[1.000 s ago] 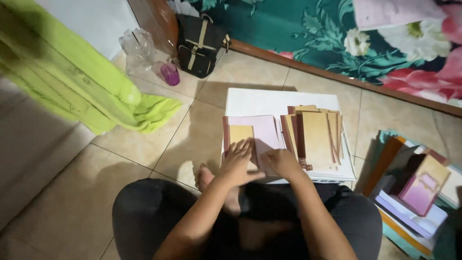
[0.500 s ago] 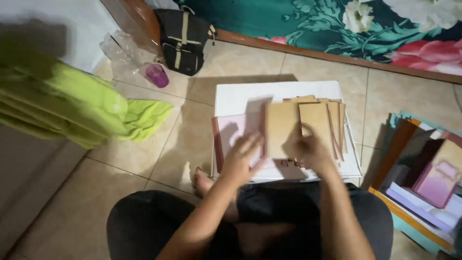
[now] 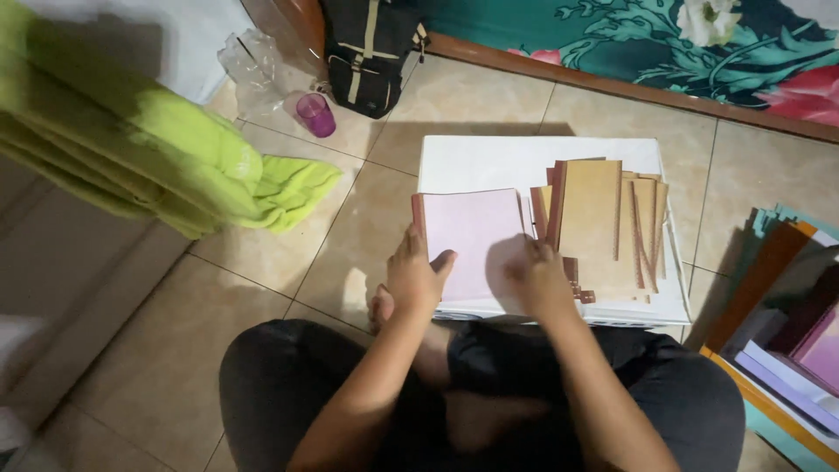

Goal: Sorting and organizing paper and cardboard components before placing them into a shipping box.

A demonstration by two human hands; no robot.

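A person sits cross-legged on the tiled floor [image 3: 262, 288] before a low white surface [image 3: 524, 162]. The left hand [image 3: 415, 275] lies flat on the near left edge of a pale pink sheet [image 3: 476, 232], fingers together and thumb spread along its near edge. The right hand [image 3: 537, 280] rests on the sheet's near right corner, fingers curled down; whether it pinches the sheet cannot be told. The pink sheet lies on the left half of the surface, with a thin brown strip showing along its left edge.

Just right of it stands a fanned stack of tan card covers [image 3: 603, 227] with dark red spines, overlapping one another.

Risks, as a judgement: the fanned covers lie loosely, so a nudge from the right hand could slide them out of order or off the near right edge. The pink sheet could crease if pressed unevenly.

Far left, a purple cup [image 3: 315, 114] stands on the floor beside crumpled clear plastic [image 3: 253, 65] and a black bag with tan straps [image 3: 371, 52]. A lime green cloth [image 3: 157, 157] hangs at left. At right, flat coloured folders [image 3: 786, 306] are piled on the floor.
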